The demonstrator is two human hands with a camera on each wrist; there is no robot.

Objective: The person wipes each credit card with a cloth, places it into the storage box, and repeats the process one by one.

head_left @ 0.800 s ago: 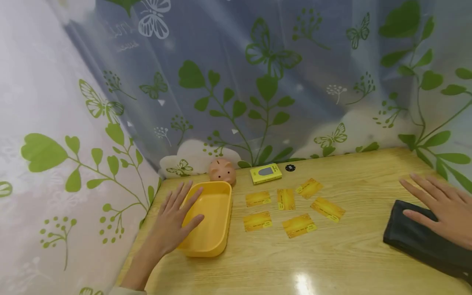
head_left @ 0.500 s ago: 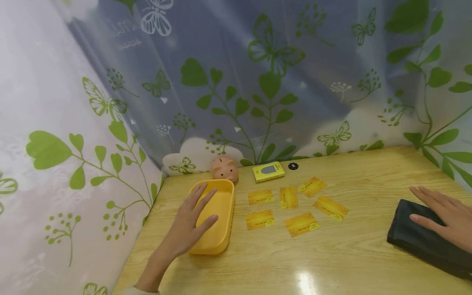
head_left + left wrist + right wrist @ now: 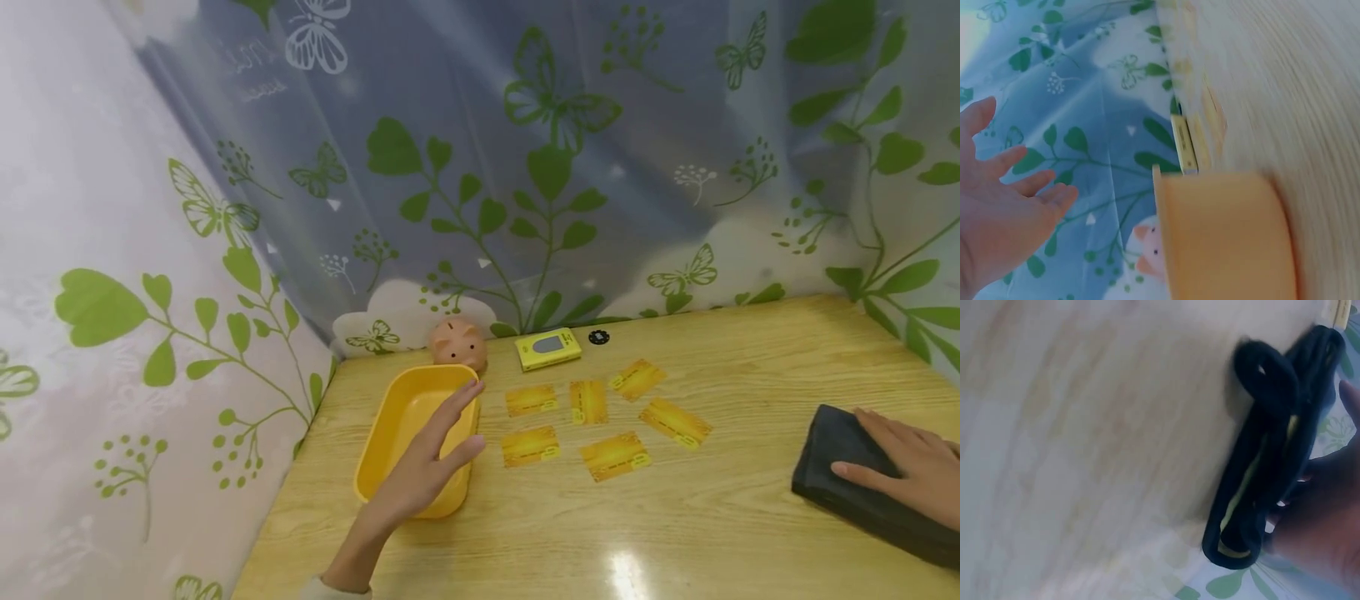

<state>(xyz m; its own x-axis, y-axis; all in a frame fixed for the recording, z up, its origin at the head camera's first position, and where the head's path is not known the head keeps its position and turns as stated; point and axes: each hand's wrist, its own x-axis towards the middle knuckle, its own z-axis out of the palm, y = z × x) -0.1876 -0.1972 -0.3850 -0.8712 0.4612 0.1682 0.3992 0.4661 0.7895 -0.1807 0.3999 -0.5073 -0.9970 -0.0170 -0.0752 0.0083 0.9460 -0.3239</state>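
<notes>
left hand raised over a yellow bin, right hand resting on a black pouch.
the left hand hovers above the bin's right side, apart from the rim, pointing forward and rightward, fingers extended and thumb held away from them. the bin's long axis runs away from the person, its far end next to a pink piggy bank beyond the left fingertips. the right hand lies along the pouch, fingers stretched, thumb spread over its top; the pouch's long axis slants from ahead of the thumb back under the palm. orange cards lie on the desk between the hands, nearer the left; past them sit a yellow box and a black chip.
</notes>
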